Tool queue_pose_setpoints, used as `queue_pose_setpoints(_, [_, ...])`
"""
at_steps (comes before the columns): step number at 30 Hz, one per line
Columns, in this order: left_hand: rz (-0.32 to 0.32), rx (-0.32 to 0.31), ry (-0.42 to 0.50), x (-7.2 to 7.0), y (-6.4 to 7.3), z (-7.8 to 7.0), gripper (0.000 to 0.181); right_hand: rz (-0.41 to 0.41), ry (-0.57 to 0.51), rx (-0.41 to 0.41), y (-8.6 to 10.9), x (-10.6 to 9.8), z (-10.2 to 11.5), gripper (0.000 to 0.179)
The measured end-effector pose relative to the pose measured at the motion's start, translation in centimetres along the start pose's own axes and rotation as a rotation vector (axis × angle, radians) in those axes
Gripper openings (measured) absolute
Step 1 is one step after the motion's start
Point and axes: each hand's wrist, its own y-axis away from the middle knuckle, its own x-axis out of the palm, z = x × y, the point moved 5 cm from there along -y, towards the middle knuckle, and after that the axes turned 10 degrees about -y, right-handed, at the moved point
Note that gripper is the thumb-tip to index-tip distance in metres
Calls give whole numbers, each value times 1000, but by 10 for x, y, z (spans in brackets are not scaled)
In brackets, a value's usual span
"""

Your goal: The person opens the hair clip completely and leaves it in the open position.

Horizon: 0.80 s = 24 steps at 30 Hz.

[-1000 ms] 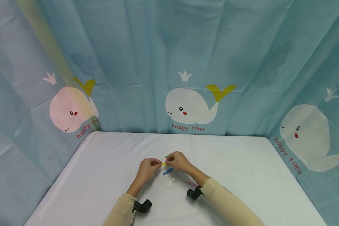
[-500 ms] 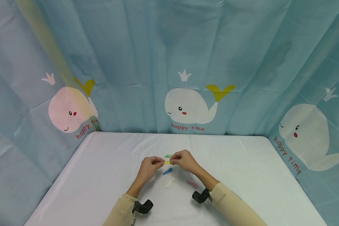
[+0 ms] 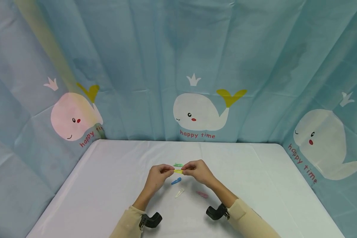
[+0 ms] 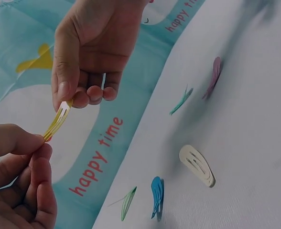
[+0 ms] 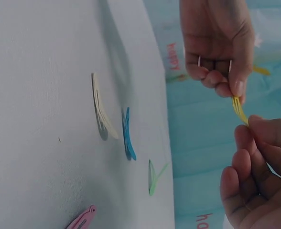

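A yellow snap hair clip (image 3: 178,171) is held up between the two hands, one end in each. My left hand (image 3: 157,176) pinches its left end with thumb and forefinger. The thumb and forefinger of my right hand (image 3: 198,171) pinch the other end. In the left wrist view the slotted clip (image 4: 57,121) looks slightly bowed. Just beyond it on the table lies a green clip (image 3: 178,164), snapped open in the right wrist view. A blue clip (image 3: 176,180) and a cream clip (image 3: 179,193) lie nearer the body.
On the white-covered table (image 3: 113,185), a pink clip (image 3: 202,194) lies under the right forearm. A teal-green clip (image 4: 181,101) shows in the left wrist view near the pink one. A blue whale-print curtain (image 3: 142,82) hangs behind the table and along its sides.
My right hand has shifted right along the yellow clip, so more of it shows between the hands. The green clip behind is now in fuller sight. My left hand has moved slightly right.
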Motion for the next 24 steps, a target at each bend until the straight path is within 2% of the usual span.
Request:
queue_pose_setpoints(9, [10,-2,66,3,6,-7,11,-33,-66,24,12,-7,2,14])
queue_pose_setpoints(18, [78,10,113,9,11,-12,12,-13,-123,69,20,-10,-8,16])
queue_pose_setpoints(24, [99,3,128,12,12,-12,12,1,-160,89,21,-9,-13,18])
